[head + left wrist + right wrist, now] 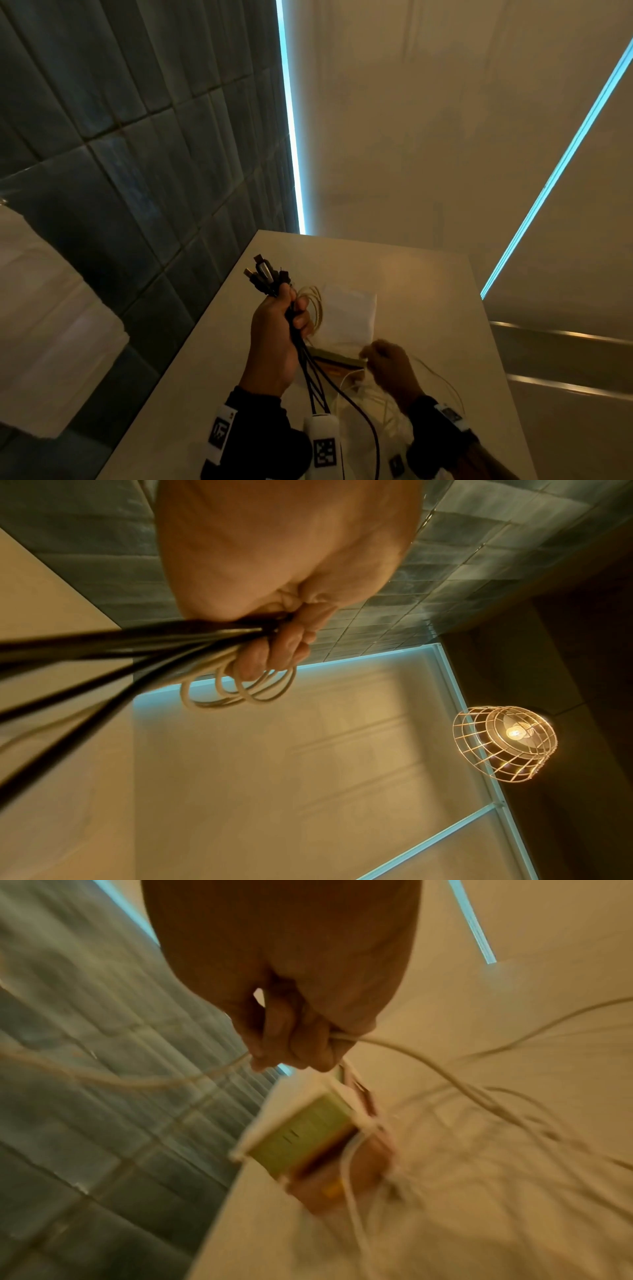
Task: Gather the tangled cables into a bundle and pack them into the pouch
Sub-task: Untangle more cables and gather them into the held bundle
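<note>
— What's the left hand got?

— A fistful of black cables. The fingers are curled tight round them, plug ends sticking up out of the top of the fist, the cords trailing down past the wrist. A few cream loops are caught in the same grip, hanging out by the fingertips.

— And the right hand?

— Lower, over the table. It's blurred, but the wrist view shows its fingers bent in and pinching a thin white cable, which runs out on both sides of the hand. The rest of the white cable lies in a loose tangle on the table near that wrist.

— Where's the pouch?

— The pale flat thing on the table just beyond both hands looks like it, lying flat; I can't tell whether it's open. Between it and the hands sits a small green-and-orange box, with a white strand draped across it.
</note>
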